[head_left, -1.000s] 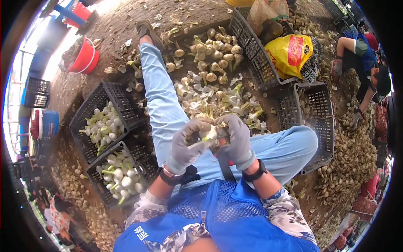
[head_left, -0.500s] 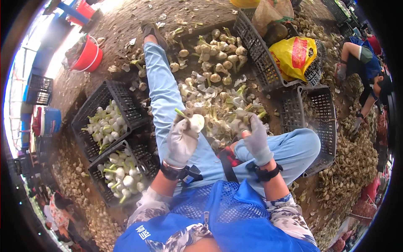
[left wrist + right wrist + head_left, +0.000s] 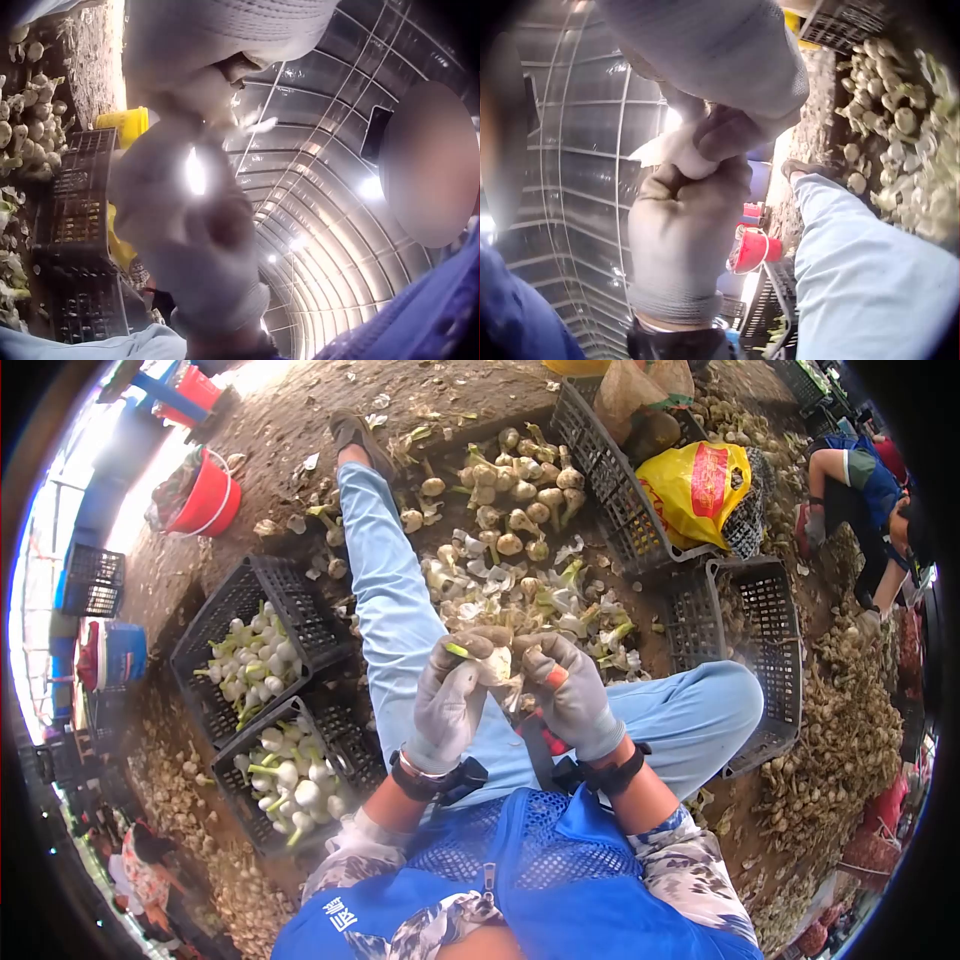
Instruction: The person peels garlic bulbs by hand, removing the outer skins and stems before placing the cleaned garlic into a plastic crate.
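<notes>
In the head view my gloved left hand (image 3: 450, 700) grips a pale garlic bulb (image 3: 495, 668), its short green stem (image 3: 457, 650) poking out past the fingers. My gloved right hand (image 3: 578, 695) is right at the bulb's other side, fingers curled in, pinching its papery outer skin (image 3: 516, 688). An orange patch (image 3: 556, 677) shows on a right-hand digit. In the right wrist view the white bulb (image 3: 694, 156) sits between both hands, partly covered by fingers. Below the hands lies a heap of peeled skins and stem bits (image 3: 540, 600).
Black crates (image 3: 325, 635) with cleaned garlic stand at left. Unpeeled garlic bulbs (image 3: 520, 490) lie ahead on the ground. At right are an open crate (image 3: 785, 660), another crate holding a yellow bag (image 3: 690, 490), and a large garlic pile (image 3: 830, 730). A red bucket (image 3: 205, 500) stands far left.
Both hands were together on the bulb, then parted, with the bulb in the left hand and the right hand out over the heap. Now they have come back together at the bulb.
</notes>
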Demonstrator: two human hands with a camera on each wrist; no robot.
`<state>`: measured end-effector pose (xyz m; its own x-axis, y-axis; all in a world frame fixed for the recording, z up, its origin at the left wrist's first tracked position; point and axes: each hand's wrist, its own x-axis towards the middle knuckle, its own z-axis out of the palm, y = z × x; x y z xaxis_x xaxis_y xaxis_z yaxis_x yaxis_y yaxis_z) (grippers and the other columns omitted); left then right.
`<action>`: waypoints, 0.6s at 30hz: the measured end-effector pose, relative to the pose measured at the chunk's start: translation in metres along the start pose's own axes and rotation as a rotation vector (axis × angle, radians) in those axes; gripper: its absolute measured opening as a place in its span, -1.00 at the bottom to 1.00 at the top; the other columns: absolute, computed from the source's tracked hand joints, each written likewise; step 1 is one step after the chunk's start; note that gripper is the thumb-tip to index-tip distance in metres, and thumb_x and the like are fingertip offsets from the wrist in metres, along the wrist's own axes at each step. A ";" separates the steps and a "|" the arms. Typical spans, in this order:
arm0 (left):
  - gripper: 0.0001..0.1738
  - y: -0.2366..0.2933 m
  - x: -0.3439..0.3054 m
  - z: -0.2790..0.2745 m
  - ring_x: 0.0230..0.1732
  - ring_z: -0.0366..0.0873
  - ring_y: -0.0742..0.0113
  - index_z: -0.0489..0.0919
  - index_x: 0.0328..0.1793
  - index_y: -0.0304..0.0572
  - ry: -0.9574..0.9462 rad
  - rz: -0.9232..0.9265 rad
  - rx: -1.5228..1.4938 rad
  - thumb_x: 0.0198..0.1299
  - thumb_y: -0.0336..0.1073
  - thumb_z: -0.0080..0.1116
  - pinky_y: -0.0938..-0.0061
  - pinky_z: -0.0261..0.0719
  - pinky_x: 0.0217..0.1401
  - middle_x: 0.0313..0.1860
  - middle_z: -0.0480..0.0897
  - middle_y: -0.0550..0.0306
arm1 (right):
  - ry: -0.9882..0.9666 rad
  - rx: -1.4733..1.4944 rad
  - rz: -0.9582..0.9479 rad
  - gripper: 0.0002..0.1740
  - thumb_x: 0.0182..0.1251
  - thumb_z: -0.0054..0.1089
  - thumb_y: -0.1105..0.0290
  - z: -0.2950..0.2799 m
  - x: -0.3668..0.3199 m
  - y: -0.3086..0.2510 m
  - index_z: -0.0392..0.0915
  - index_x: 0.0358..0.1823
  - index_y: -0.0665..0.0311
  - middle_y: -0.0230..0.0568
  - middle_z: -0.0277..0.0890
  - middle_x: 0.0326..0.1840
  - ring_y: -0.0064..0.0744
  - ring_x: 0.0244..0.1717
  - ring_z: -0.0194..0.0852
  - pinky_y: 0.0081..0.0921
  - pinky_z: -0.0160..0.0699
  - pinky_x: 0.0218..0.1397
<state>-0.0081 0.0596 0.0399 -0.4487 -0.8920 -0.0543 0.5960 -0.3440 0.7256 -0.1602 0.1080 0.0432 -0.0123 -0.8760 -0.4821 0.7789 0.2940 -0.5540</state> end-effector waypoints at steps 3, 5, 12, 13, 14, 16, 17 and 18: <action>-0.73 0.001 -0.003 0.007 0.16 0.51 0.34 0.49 0.13 -0.30 0.072 0.021 0.265 0.38 -0.54 -0.15 0.43 0.50 0.21 0.24 0.51 -0.06 | 0.149 -0.769 -0.342 -0.65 0.29 0.38 0.32 0.018 -0.012 0.003 0.57 0.01 0.36 -0.25 0.63 -0.20 -0.50 -0.22 0.61 -0.52 0.62 -0.12; -0.78 -0.003 -0.005 0.014 0.14 0.52 0.40 0.51 0.09 -0.34 0.078 0.062 0.247 0.38 -0.52 -0.05 0.48 0.50 0.17 0.25 0.50 -0.06 | 0.262 -1.115 -0.676 -0.67 0.10 0.47 0.37 0.019 -0.009 0.013 0.64 -0.09 0.26 -0.17 0.63 -0.27 -0.24 -0.28 0.63 -0.39 0.61 -0.17; -0.84 -0.010 -0.002 0.003 0.21 0.48 0.26 0.58 0.00 -0.34 0.036 0.297 0.631 0.36 -0.50 0.06 0.42 0.42 0.29 0.20 0.53 -0.07 | 0.167 -1.281 -0.816 -0.75 0.01 0.46 0.42 0.015 -0.008 0.013 0.60 -0.27 0.19 -0.18 0.58 -0.34 -0.09 -0.33 0.56 -0.27 0.50 -0.27; -0.85 -0.008 -0.001 0.003 0.21 0.48 0.27 0.58 -0.02 -0.34 0.033 0.311 0.672 0.35 -0.49 0.06 0.42 0.42 0.29 0.19 0.54 -0.07 | 0.145 -1.290 -0.847 -0.77 0.01 0.45 0.42 0.015 -0.008 0.012 0.59 -0.29 0.18 -0.19 0.56 -0.36 -0.09 -0.34 0.55 -0.26 0.49 -0.28; -0.86 -0.007 -0.001 0.003 0.21 0.48 0.28 0.59 -0.03 -0.33 0.029 0.326 0.715 0.35 -0.49 0.06 0.41 0.41 0.29 0.18 0.54 -0.06 | 0.122 -1.300 -0.880 -0.78 0.01 0.44 0.42 0.015 -0.008 0.011 0.57 -0.31 0.18 -0.20 0.55 -0.38 -0.08 -0.35 0.54 -0.26 0.47 -0.30; -0.86 -0.007 -0.003 0.008 0.19 0.50 0.24 0.59 -0.03 -0.33 0.083 0.257 0.545 0.38 -0.46 0.05 0.38 0.42 0.29 0.18 0.55 -0.08 | 0.157 -1.332 -0.851 -0.78 0.01 0.42 0.43 0.017 -0.008 0.009 0.56 -0.32 0.18 -0.20 0.53 -0.40 -0.08 -0.35 0.53 -0.25 0.46 -0.30; -0.86 -0.008 -0.003 0.010 0.19 0.51 0.22 0.58 -0.03 -0.33 0.108 0.221 0.460 0.40 -0.44 0.04 0.37 0.43 0.29 0.17 0.55 -0.09 | 0.176 -1.348 -0.836 -0.79 0.01 0.41 0.44 0.018 -0.008 0.008 0.56 -0.32 0.18 -0.21 0.52 -0.40 -0.07 -0.34 0.53 -0.24 0.46 -0.30; -0.85 -0.009 -0.003 0.008 0.20 0.52 0.18 0.58 -0.05 -0.31 0.124 0.176 0.340 0.42 -0.41 0.03 0.34 0.43 0.30 0.17 0.56 -0.10 | 0.187 -1.365 -0.812 -0.79 0.00 0.41 0.43 0.017 -0.008 0.008 0.55 -0.32 0.18 -0.21 0.52 -0.40 -0.07 -0.34 0.53 -0.24 0.46 -0.30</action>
<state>-0.0178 0.0683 0.0389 -0.2636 -0.9643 0.0236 0.3928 -0.0850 0.9157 -0.1433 0.1104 0.0545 -0.2778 -0.9366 0.2135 -0.5892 -0.0094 -0.8079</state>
